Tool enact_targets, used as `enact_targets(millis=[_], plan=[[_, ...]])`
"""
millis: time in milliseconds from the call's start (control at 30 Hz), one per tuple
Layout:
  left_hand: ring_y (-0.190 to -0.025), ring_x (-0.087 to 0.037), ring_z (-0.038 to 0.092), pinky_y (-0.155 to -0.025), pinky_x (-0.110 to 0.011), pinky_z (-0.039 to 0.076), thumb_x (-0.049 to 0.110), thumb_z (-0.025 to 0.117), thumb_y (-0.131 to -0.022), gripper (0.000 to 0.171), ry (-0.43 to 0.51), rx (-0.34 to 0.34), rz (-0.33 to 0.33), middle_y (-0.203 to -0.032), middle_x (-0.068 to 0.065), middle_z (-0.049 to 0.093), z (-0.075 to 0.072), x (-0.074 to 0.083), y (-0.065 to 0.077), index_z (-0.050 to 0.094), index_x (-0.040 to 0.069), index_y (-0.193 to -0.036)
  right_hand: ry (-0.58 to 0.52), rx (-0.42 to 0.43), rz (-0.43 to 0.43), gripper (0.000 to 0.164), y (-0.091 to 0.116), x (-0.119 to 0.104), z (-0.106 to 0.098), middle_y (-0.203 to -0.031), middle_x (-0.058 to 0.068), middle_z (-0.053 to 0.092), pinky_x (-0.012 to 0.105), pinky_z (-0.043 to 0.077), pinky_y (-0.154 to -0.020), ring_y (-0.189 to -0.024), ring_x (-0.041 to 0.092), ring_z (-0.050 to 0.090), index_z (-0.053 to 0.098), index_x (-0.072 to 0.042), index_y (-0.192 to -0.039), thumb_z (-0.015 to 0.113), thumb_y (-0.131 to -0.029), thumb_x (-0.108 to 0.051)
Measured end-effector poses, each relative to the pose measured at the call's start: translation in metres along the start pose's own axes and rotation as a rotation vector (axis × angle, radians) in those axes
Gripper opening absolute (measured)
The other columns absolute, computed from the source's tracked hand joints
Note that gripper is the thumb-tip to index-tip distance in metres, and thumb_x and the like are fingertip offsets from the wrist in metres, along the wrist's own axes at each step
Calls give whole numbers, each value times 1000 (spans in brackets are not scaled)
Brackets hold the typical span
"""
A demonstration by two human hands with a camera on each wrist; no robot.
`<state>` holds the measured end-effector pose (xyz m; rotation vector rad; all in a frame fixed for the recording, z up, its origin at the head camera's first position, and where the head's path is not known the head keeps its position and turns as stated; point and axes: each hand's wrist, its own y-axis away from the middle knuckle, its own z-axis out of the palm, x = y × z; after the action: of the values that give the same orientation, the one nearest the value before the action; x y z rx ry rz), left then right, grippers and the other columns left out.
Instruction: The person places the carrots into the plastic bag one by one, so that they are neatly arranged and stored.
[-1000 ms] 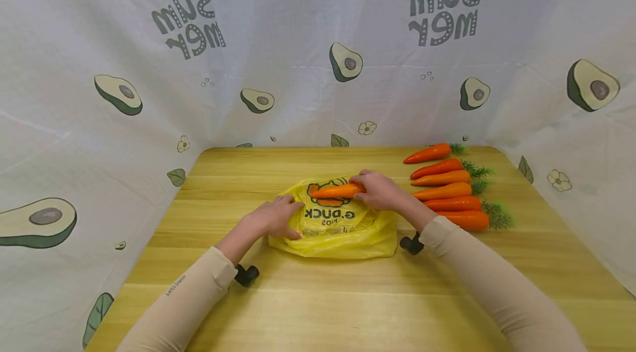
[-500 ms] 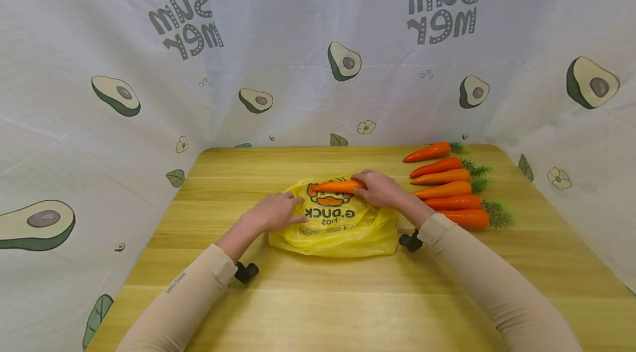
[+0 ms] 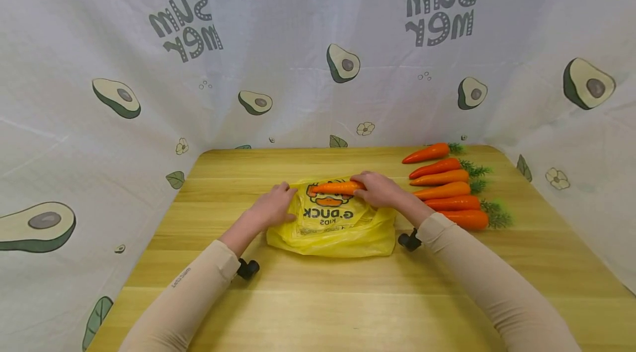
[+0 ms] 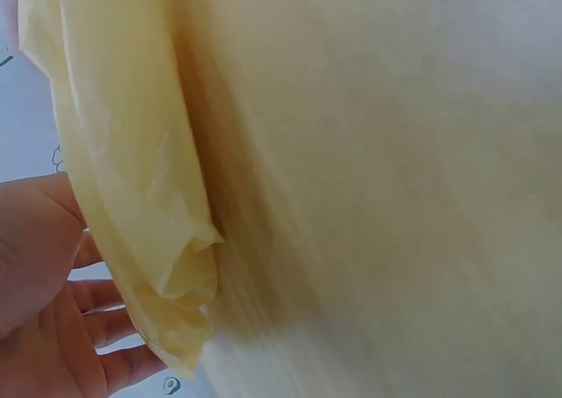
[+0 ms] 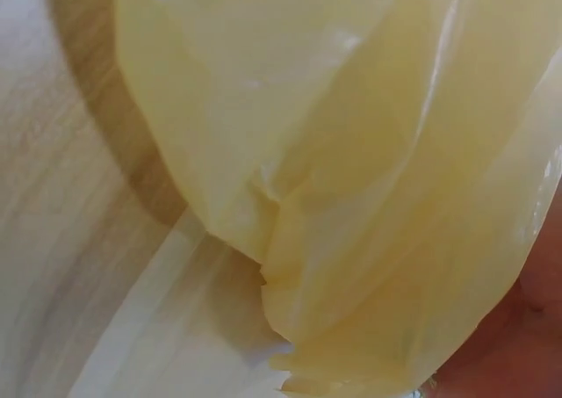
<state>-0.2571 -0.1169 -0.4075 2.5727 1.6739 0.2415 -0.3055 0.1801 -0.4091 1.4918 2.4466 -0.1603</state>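
Orange carrot (image 3: 332, 188), pinched at one end by the right hand (image 3: 381, 189), lies over the print of the yellow bag (image 3: 333, 247) on the worktop (image 3: 318, 308); bagging seems in hand, though I cannot tell whether it is inside. Next probably calls for a clean release. The left hand (image 3: 272, 207), fingers spread, sits farther off the print than half a second ago.

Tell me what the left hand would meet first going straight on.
Most likely the yellow bag, its edge right at the left hand; depth makes it hard to tell whether they touch.
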Motion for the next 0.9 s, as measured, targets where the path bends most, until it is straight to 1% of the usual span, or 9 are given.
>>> enact_targets(millis=[100, 300, 367, 500, 567, 700, 800, 900], plan=[[-137, -34, 44, -103, -49, 49, 39, 75, -92, 78, 7, -10, -13, -150, -17, 41, -1, -1, -1, 40, 8, -154, 4, 0, -6, 46, 0, 1, 0, -140, 19, 58, 55, 44, -107, -122, 36, 59, 55, -6, -144, 61, -102, -24], [-145, -38, 36, -110, -54, 42, 42, 78, -88, 87, 36, -39, -29, -159, -19, 32, -3, 0, -1, 36, 10, -156, -1, -4, -2, 48, -1, 3, 0, -144, 19, 56, 56, 42, -109, -128, 36, 56, 53, -7, -146, 60, -102, -26], [-147, -40, 33, -112, -55, 40, 43, 78, -88, 88, 44, -49, -30, -161, -20, 29, -3, 0, -1, 34, 10, -157, -2, -1, -1, 48, -1, 4, 0, -144, 19, 56, 56, 42, -110, -129, 37, 55, 53, -7, -146, 59, -103, -26], [-149, -41, 28, -112, -56, 40, 42, 78, -88, 89, 74, -71, -40, -163, -21, 24, -3, -1, -1, 33, 12, -158, -4, 12, -3, 48, 0, 3, 1, -146, 19, 55, 56, 41, -111, -133, 38, 53, 53, -7, -146, 59, -103, -27], [-149, -41, 28, -111, -56, 40, 44, 77, -88, 89, 76, -85, -38, -164, -20, 24, -2, -1, -1, 32, 13, -159, -6, 24, -5, 48, 0, 2, 2, -146, 19, 55, 57, 40, -111, -134, 38, 52, 53, -7, -146, 59, -103, -27], [-146, -40, 35, -112, -55, 41, 48, 77, -87, 91, 64, -98, -4, -160, -18, 32, -1, -2, -2, 32, 13, -158, 6, 76, -17, 46, 1, 2, 4, -145, 19, 55, 57, 40, -111, -135, 39, 50, 56, -8, -144, 62, -101, -25], [-143, -39, 40, -112, -53, 41, 51, 75, -88, 90, 44, -103, 20, -157, -17, 38, -1, -2, -1, 33, 13, -158, 29, 123, -28, 44, 1, 2, 6, -140, 18, 58, 56, 45, -105, -129, 37, 52, 60, -8, -140, 65, -99, -23], [-144, -39, 39, -112, -53, 40, 54, 72, -89, 89, 33, -110, 27, -158, -16, 38, -1, -2, 0, 33, 11, -157, 50, 153, -23, 42, 0, 1, 7, -130, 16, 59, 51, 51, -95, -117, 33, 53, 63, -9, -136, 68, -97, -23]])
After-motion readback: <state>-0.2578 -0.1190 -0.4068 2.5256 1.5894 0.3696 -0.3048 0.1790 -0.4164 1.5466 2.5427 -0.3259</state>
